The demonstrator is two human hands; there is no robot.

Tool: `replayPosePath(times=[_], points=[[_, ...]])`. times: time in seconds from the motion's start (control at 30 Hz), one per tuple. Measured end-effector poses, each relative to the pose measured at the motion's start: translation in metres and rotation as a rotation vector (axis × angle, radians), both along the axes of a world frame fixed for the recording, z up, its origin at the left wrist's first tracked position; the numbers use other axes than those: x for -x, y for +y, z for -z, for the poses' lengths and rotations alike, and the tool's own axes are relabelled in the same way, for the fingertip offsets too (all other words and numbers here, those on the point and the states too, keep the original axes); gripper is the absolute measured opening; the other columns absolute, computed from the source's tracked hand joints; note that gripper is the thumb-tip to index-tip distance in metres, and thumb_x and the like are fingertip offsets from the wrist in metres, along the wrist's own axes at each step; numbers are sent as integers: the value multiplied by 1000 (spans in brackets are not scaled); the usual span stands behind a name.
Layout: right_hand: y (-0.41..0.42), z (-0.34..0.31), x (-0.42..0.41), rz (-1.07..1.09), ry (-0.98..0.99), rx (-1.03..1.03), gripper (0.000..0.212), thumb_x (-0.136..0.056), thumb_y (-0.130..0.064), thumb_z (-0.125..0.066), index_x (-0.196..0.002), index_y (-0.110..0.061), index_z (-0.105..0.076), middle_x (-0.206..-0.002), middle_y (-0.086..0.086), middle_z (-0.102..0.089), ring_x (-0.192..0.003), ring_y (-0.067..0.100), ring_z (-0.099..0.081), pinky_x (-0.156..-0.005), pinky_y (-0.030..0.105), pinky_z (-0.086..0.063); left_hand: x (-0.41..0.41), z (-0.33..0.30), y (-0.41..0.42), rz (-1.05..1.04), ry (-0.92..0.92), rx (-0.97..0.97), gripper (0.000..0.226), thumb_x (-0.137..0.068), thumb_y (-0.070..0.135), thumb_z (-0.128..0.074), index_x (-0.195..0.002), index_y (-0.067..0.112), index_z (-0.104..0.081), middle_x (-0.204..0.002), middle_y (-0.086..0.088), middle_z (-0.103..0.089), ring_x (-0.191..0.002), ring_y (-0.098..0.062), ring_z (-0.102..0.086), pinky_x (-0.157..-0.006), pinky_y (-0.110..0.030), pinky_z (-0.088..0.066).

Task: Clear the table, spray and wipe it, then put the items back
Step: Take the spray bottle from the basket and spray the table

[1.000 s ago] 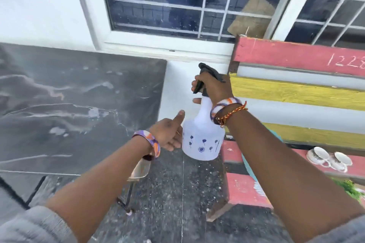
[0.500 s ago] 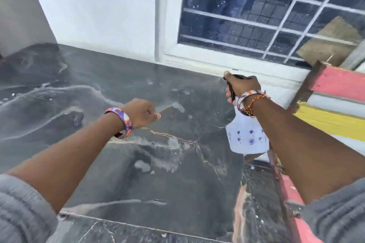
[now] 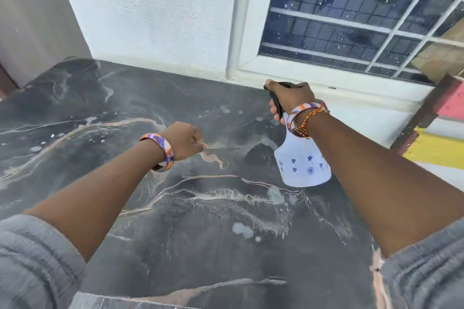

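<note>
A dark marble-patterned table fills the view, with pale smears and droplets on it. My right hand grips the black trigger head of a white spray bottle with small blue flower prints, held above the table's right side with its nozzle pointing left. My left hand hovers over the table's middle as a loose fist, with nothing visible in it. Both wrists wear coloured bangles.
A white wall and a barred window stand just behind the table. A painted wooden bench with red, white and yellow slats is at the right edge.
The view has swung left from the bench to the table. My right hand has carried the spray bottle over the table, and my left hand has moved out above its middle.
</note>
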State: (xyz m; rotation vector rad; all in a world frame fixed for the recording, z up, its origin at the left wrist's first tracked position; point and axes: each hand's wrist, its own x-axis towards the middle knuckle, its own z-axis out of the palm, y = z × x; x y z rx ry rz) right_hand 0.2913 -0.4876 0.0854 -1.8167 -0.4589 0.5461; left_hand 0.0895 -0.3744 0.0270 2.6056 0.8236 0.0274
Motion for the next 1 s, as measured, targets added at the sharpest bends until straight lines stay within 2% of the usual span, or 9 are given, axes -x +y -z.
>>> replayPosePath(times=[0.07, 0.23, 0.33, 0.47, 0.57, 0.63, 0.73, 0.87, 1.0], points=[[-6, -4, 4, 5, 22, 41, 38, -80, -38, -66, -62, -5, -59, -34, 3, -52, -24, 16, -44, -35, 12, -36, 7, -1, 1, 8, -5, 1, 28, -88, 27, -54, -98, 3, -65, -102, -14, -68, -96, -31, -60, -83, -32, -46], [-45, -14, 13, 83, 39, 60, 39, -80, -46, -61, -72, -8, -64, -59, 10, -61, -37, 20, -56, -39, 17, -45, 26, -5, -9, 53, -15, -14, 25, -88, 27, -53, -94, 5, -65, -100, -13, -68, -91, -28, -60, -77, -27, -43], [-79, -8, 28, 157, 35, -46, 33, -78, -38, -66, -71, -6, -63, -56, 12, -57, -36, 21, -52, -41, 23, -45, 39, -7, -26, 97, -21, -23, 24, -88, 27, -54, -94, 8, -66, -100, -11, -69, -87, -24, -59, -76, -25, -42], [-130, 10, 56, 194, -14, 42, 34, -74, -41, -68, -65, -10, -61, -43, 5, -54, -30, 15, -46, -37, 19, -38, 62, -7, -52, 167, -26, -45, 25, -87, 26, -55, -89, 3, -65, -95, -13, -67, -86, -27, -58, -77, -28, -43], [-166, 17, 78, 190, 134, 53, 34, -79, -42, -68, -68, -10, -60, -46, 9, -56, -35, 21, -51, -42, 23, -43, 77, -4, -69, 204, 1, -76, 29, -88, 24, -54, -90, -2, -65, -87, -13, -64, -80, -26, -54, -70, -26, -38], [-188, 21, 96, 209, 178, 84, 39, -81, -46, -64, -69, -9, -60, -39, 6, -58, -32, 19, -57, -36, 20, -45, 88, -2, -78, 221, 32, -81, 29, -89, 26, -54, -95, 0, -65, -93, -14, -66, -88, -28, -58, -76, -27, -42], [-209, 35, 131, 297, 192, -19, 40, -81, -42, -66, -65, -6, -60, -36, 4, -55, -27, 17, -52, -33, 17, -40, 103, -3, -89, 269, 65, -72, 28, -88, 23, -54, -97, -1, -66, -102, -17, -69, -98, -32, -61, -86, -32, -48], [-210, 54, 187, 331, 142, 27, 40, -72, -45, -71, -65, -6, -65, -41, 7, -54, -30, 19, -44, -37, 19, -36, 126, -3, -90, 293, 103, -98, 27, -87, 22, -54, -94, -2, -65, -101, -17, -68, -98, -32, -61, -87, -35, -48], [-184, 51, 235, 161, 259, 103, 43, -77, -48, -67, -65, -6, -63, -52, 9, -60, -39, 23, -53, -41, 20, -37, 163, 0, -76, 248, 145, -92, 23, -87, 20, -53, -85, -1, -64, -96, -20, -68, -95, -33, -62, -84, -34, -49]])
